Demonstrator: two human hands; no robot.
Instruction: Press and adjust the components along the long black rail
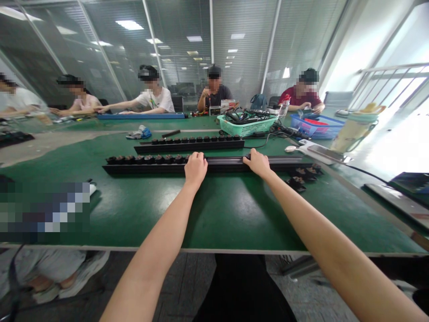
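And there they were: the left hand (196,169) and right hand (257,163) curled down over the long black rail (228,164), gripping it well apart from each other. Black socket modules (144,159) filled the rail's left stretch, while right of the hands it ran bare! Loose modules (298,176) lay just off the rail's right end, a fully lined twin strip (189,144) sat behind the rail, and a green basket of cables (246,125) stood beyond that.

black power strip (221,164), green workbench (134,210)
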